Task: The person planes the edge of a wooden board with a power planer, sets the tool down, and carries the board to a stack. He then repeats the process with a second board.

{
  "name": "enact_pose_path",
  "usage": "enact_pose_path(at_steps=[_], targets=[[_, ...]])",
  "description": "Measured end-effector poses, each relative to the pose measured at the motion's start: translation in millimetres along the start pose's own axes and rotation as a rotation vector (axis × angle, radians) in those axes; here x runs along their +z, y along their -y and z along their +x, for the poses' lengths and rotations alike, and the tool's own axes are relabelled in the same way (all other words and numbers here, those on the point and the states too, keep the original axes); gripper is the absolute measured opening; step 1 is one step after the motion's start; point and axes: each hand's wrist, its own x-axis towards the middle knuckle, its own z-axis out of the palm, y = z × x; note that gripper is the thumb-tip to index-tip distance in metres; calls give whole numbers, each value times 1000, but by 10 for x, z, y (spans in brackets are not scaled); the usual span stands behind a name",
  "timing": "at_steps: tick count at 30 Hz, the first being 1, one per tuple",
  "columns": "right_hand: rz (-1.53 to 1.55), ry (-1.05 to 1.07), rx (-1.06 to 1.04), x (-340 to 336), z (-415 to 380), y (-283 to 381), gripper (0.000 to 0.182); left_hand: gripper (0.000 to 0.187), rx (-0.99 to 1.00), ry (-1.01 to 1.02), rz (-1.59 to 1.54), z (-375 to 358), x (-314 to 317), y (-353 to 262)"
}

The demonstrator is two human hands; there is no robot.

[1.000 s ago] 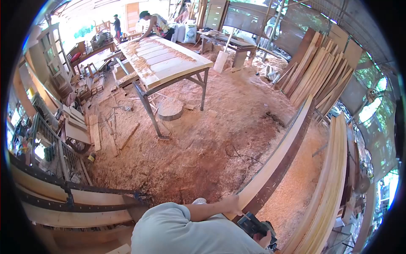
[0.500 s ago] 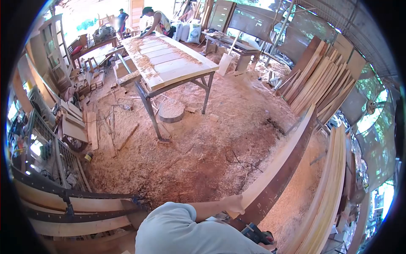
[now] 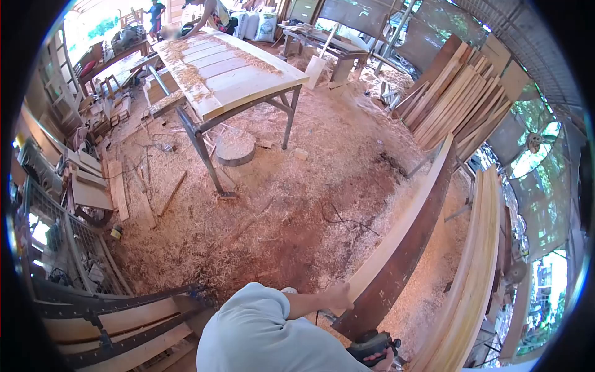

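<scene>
A long curved wooden plank (image 3: 409, 223) runs from the bottom centre up to the right, pale on top and dark on its side. My left hand (image 3: 338, 296) rests on its near end, fingers curled over the upper edge. Low at the bottom edge, my right hand (image 3: 385, 359) grips a dark power tool (image 3: 370, 346) beside the plank's dark face. My light grey sleeve and shoulder (image 3: 260, 335) fill the bottom centre and hide part of the plank's near end.
Sawdust covers the floor (image 3: 297, 204). A metal-legged workbench (image 3: 223, 68) with pale boards stands at the back; a person leans over its far end. Stacked planks (image 3: 477, 273) lie at right, leaning boards (image 3: 458, 99) behind. Clamped timbers (image 3: 118, 316) sit lower left. A cable (image 3: 341, 220) lies on the floor.
The view has tilted and shifted, so the bench sits higher and further left. My left hand stays on the plank end. The power tool in my right hand sits lower in the frame.
</scene>
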Motion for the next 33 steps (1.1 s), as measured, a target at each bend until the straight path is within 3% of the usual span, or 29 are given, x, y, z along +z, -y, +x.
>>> enact_pose_path(at_steps=[4, 7, 9, 13, 14, 15, 17, 20, 23, 33], targets=[[-20, 57, 42, -39, -253, -182, 37, 65, -24, -54, 21, -220, 108, -265], [-9, 61, 58, -146, -440, -357, 37, 69, -12, -4, -1, -302, 370, -202], [14, 46, 71, -216, -537, -493, 37, 73, -138, 133, 7, -452, 483, -234], [61, -6, 98, -390, -651, -688, 37, 71, -103, 82, 366, -720, 961, 7], [70, -28, 99, -427, -686, -708, 37, 67, 0, 46, 260, -608, 1258, 376], [71, -46, 98, -474, -725, -725, 37, 67, 11, 48, 261, -636, 1165, 322], [66, -84, 87, -570, -778, -716, 37, 71, -139, 321, 44, -759, 895, 96], [50, -120, 85, -647, -841, -703, 37, 73, -76, 223, 142, -573, 1232, 277], [56, -154, 84, -659, -874, -691, 37, 72, -9, 251, 187, -471, 1455, 314], [23, -165, 129, -505, -900, -705, 37, 84, -129, 203, 330, -535, 1402, 10]])
